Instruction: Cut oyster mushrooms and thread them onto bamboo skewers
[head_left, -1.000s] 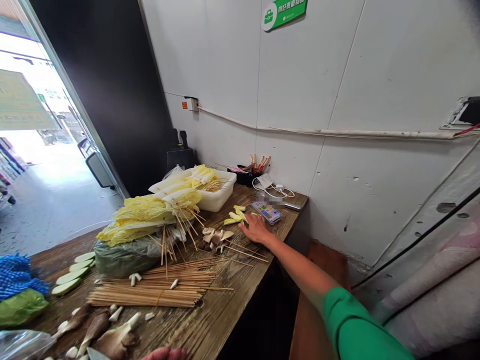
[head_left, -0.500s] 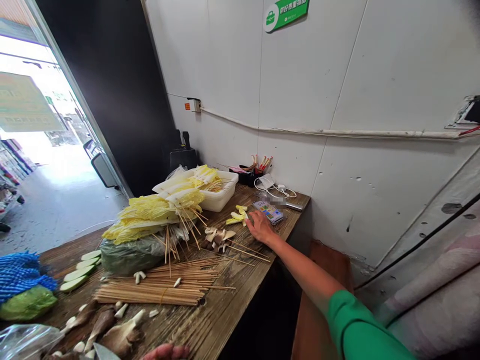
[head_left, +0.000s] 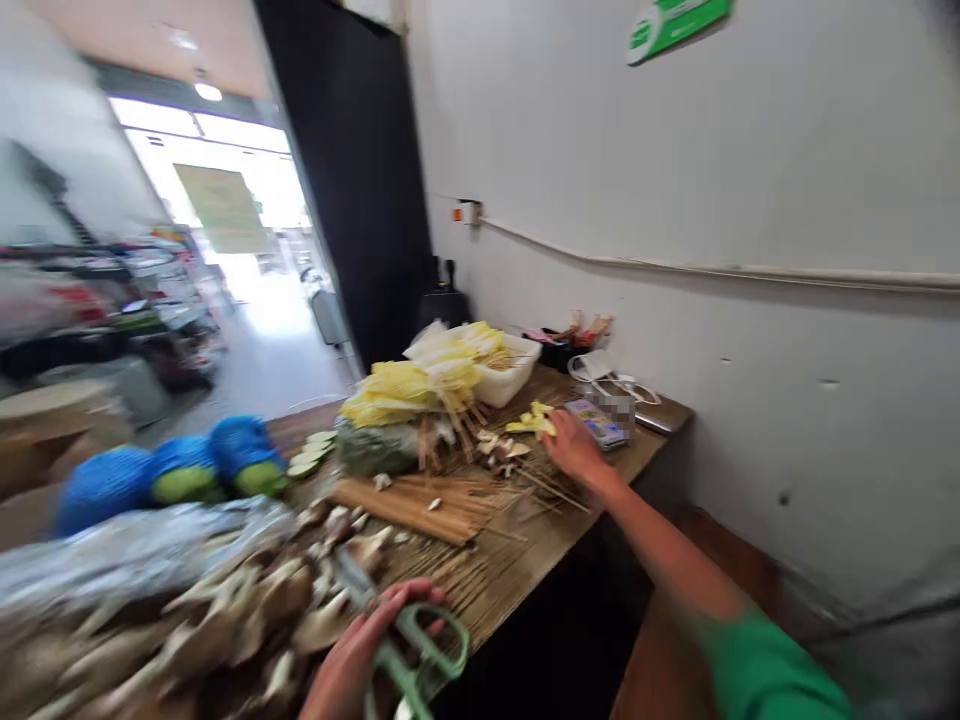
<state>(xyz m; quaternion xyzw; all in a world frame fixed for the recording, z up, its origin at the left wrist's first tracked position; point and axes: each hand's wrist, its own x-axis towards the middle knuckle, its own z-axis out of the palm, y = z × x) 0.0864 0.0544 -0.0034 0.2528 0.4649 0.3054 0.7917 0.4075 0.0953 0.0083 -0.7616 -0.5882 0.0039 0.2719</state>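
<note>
My right hand (head_left: 576,448) reaches across the wooden table. Its closed fingertips are on a small piece of yellow cabbage leaf (head_left: 531,418), somewhat blurred, beside a lit phone (head_left: 598,424). In the lower middle, my left hand (head_left: 379,630) is closed round scissors (head_left: 409,640) with pale green handles, and the blades point to the far left. Brown-capped mushrooms (head_left: 217,630) lie in a heap left of the scissors. A few cut mushrooms (head_left: 501,450) sit near my right hand, with skewers (head_left: 555,490) running out from them.
Bundled wooden skewers (head_left: 412,508) lie mid-table. Skewered cabbage leaves (head_left: 409,390) rest on a green bag (head_left: 375,447) and in a white tub (head_left: 517,372). Sliced green vegetable (head_left: 311,455), blue-netted produce (head_left: 184,465) and clear plastic (head_left: 150,545) are at left. A white cable (head_left: 600,368) lies near the wall.
My view has swung left and down, showing more mushrooms and the netted produce. The left hand and scissors have come fully into view. My right hand stays by the cabbage pieces.
</note>
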